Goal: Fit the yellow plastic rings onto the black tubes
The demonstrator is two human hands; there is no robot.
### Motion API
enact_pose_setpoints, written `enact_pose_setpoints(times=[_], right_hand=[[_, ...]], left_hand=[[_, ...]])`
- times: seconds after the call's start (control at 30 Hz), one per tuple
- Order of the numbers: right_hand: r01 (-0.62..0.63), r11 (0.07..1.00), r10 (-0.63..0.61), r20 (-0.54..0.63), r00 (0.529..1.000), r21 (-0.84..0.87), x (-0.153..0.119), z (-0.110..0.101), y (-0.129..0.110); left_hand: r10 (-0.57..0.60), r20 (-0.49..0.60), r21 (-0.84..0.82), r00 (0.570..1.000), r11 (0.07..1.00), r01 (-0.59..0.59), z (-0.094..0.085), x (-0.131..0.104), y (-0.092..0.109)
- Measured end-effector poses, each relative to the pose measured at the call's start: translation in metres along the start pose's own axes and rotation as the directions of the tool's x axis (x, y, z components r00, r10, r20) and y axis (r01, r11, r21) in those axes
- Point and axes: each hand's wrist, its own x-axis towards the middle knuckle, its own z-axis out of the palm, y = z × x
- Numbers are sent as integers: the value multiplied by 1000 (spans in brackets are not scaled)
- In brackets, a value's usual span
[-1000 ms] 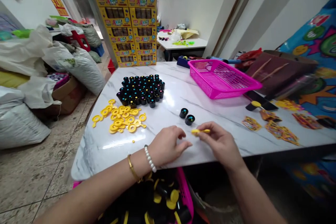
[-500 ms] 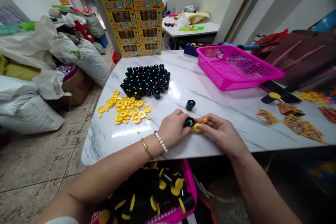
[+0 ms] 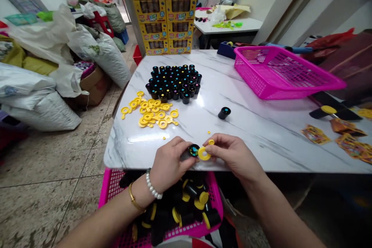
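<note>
Pinching a round black plastic cup (image 3: 193, 150) in its fingers over the white marbled table (image 3: 255, 126), the left hand (image 3: 169, 161) is at the cup's eight o'clock; toward three o'clock, the right hand (image 3: 241, 155) pinches a yellow plastic ring (image 3: 201, 157).

The person's left hand (image 3: 168, 161) has, at its wrist, a round white pearl-like bead bracelet (image 3: 149, 185) (one bead looks darker) and a slim, gold-coloured bangle (image 3: 133, 199).
</note>
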Motion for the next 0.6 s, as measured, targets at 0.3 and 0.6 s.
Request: enact_pose_setpoints(times=[0.3, 0.6], right_hand=[[19, 993, -28, -80, 996, -114, 13, 27, -1], [58, 956, -85, -81, 993, -287, 12, 29, -1]], left_hand=[[33, -7, 53, 999, 998, -32, 2, -3, -1], [23, -5, 79, 1000, 997, -23, 4, -2, -3]])
